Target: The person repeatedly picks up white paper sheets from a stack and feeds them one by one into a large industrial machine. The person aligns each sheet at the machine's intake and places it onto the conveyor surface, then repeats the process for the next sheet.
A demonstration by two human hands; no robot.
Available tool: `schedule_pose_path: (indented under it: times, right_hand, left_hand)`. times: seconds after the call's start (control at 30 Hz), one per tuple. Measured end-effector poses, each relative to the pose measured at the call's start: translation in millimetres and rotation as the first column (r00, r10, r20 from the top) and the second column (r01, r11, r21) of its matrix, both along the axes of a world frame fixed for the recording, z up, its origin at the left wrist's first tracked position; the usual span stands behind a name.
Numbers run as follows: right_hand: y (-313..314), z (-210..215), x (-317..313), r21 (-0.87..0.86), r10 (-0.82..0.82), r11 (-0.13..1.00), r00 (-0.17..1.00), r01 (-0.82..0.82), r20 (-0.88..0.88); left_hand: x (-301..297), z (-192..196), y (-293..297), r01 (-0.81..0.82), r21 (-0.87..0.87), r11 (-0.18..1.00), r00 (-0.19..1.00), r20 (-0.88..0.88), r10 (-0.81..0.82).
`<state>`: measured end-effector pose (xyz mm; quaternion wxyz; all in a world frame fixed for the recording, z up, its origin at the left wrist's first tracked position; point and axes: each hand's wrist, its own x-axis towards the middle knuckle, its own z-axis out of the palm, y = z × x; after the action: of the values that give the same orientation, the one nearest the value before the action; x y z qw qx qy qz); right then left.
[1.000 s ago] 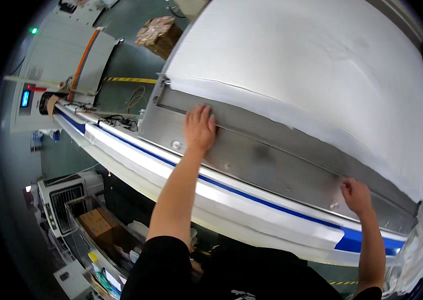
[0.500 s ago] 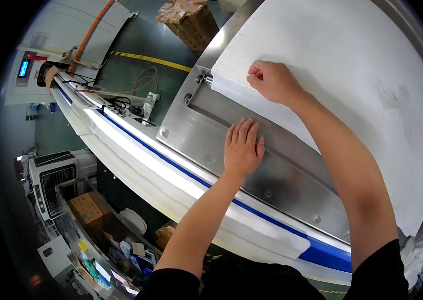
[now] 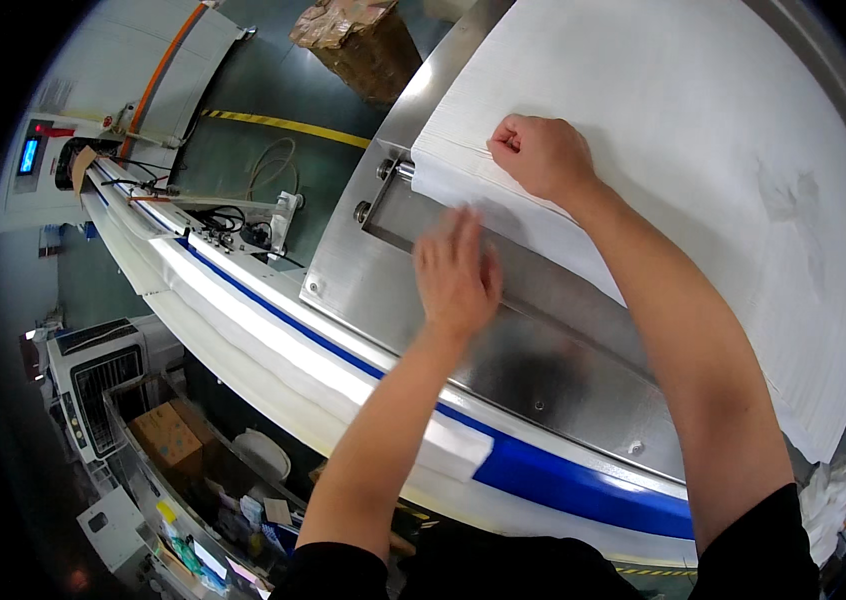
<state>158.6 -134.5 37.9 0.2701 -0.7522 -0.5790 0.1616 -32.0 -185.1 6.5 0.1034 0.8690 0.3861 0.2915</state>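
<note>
A stack of thin white sheets point(image 3: 663, 120), possibly cloth or paper, lies on a stainless steel table point(image 3: 343, 265), its near edge hanging over a recess. My right hand point(image 3: 545, 158) rests on top close to that edge, its fingers curled in; whatever they may hold is hidden. Over the steel, just short of the stack's hanging edge, my left hand point(image 3: 455, 275) is blurred by motion. Its fingers are stretched out and I see nothing in them. Below it, a white sheet point(image 3: 458, 447) lies along a blue belt point(image 3: 583, 490).
The long belt runs up left to a white machine point(image 3: 13, 190) with a small lit screen. A taped brown carton point(image 3: 363, 50) stands on the floor beyond the table. At lower left are a bin point(image 3: 123, 400) holding a cardboard box point(image 3: 165, 437) and a white appliance point(image 3: 103, 385).
My left hand has moved up and left toward the stack's edge. The sheet on the blue belt has slid left, baring more blue. My right hand stays on the stack.
</note>
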Motion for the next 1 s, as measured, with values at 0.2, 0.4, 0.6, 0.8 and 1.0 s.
schedule_pose_path:
  times: [0.2, 0.4, 0.6, 0.8, 1.0]
  right_hand:
    - [1.8, -1.4, 1.4, 0.005, -0.024, 1.000, 0.999, 0.024, -0.021]
    - [1.8, -4.7, 1.9, 0.051, -0.021, 0.998, 1.000, 0.021, -0.004]
    - [2.7, 2.1, 2.9, -0.012, -0.031, 0.999, 0.999, 0.030, -0.026]
    - [1.9, 6.8, 1.3, -0.044, -0.029, 0.999, 0.998, 0.027, -0.047]
    - [1.3, 4.7, -1.4, -0.050, -0.058, 0.997, 0.997, 0.055, -0.057]
  left_hand:
    - [4.8, 4.4, 79.3, 0.001, 0.235, 0.972, 0.991, -0.132, 0.031]
    - [2.1, 4.3, 86.3, 0.061, 0.218, 0.974, 0.981, -0.192, -0.018]
    - [-5.0, 2.5, 82.2, 0.030, 0.221, 0.975, 0.982, -0.186, 0.012]
    - [-10.4, 7.9, 77.0, 0.017, 0.221, 0.975, 0.988, -0.155, 0.018]
    - [1.3, 9.9, 82.5, 0.013, 0.230, 0.973, 0.986, -0.167, 0.026]
